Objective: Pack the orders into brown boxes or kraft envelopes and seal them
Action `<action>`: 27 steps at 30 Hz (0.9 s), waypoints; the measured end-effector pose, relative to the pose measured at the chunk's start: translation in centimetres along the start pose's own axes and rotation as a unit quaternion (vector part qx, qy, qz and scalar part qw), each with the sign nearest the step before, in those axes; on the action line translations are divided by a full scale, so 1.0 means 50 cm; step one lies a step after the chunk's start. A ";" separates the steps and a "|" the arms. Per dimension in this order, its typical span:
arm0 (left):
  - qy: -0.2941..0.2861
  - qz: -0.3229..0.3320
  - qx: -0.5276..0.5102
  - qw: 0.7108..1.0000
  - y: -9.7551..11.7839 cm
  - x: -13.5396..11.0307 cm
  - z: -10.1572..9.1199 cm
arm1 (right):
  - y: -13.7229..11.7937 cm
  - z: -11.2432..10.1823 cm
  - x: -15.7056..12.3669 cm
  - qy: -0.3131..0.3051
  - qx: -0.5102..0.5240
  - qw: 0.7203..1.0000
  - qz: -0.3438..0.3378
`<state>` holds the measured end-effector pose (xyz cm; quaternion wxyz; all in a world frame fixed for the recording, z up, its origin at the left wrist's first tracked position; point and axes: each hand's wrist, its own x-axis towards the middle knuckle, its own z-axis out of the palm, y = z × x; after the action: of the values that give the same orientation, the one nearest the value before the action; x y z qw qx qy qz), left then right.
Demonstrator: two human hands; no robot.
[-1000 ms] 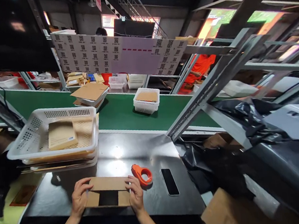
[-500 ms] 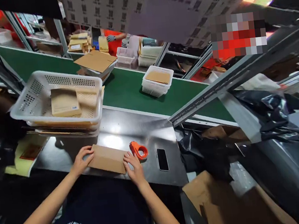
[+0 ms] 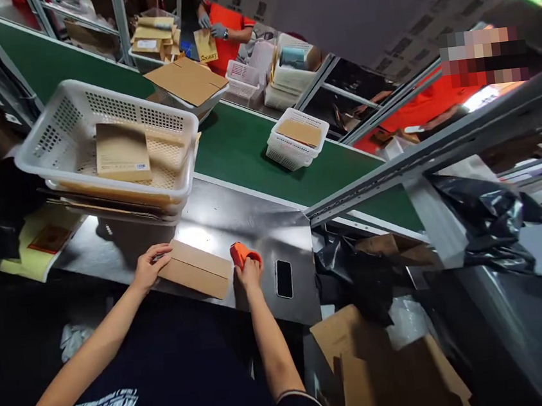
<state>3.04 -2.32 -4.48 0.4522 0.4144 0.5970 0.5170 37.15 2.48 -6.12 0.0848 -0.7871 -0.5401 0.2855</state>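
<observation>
A long brown cardboard box (image 3: 195,270) lies on the metal table, a seam running along its top. My left hand (image 3: 152,267) grips its left end, with fingers on the upper edge and thumb at the side. At the box's right end, my right hand (image 3: 251,274) is closed around an orange tape dispenser (image 3: 239,254). Part of the dispenser is hidden behind the fingers. To the right of that hand a phone (image 3: 283,279) lies face up on the metal.
A white perforated basket (image 3: 165,120) with a flat carton (image 3: 122,153) stands at left. Beyond the table runs a green conveyor belt (image 3: 240,145) carrying a small white basket (image 3: 290,156). A metal frame post (image 3: 370,179) slants at right. Cardboard (image 3: 352,330) lies lower right. Co-workers stand across the belt.
My right hand has left the box's right end and taken hold of the tape dispenser. My left hand stays at the box's left end. The view has shifted slightly.
</observation>
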 end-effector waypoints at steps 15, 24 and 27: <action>-0.114 -0.007 -0.010 0.993 0.008 -0.023 0.015 | -0.189 -0.211 -0.213 -0.350 0.333 0.868 -0.115; -0.100 -0.030 0.021 0.994 0.045 -0.033 0.016 | -0.209 -0.113 -0.240 -0.374 0.306 0.863 -0.148; -0.107 -0.035 0.118 0.987 0.095 -0.042 0.008 | -0.179 -0.118 -0.238 -0.396 0.318 0.846 -0.159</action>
<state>4.08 -3.68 0.45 0.4790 0.4966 0.6163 0.3798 30.16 -3.58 6.96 0.1533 -0.4402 -0.5253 0.7119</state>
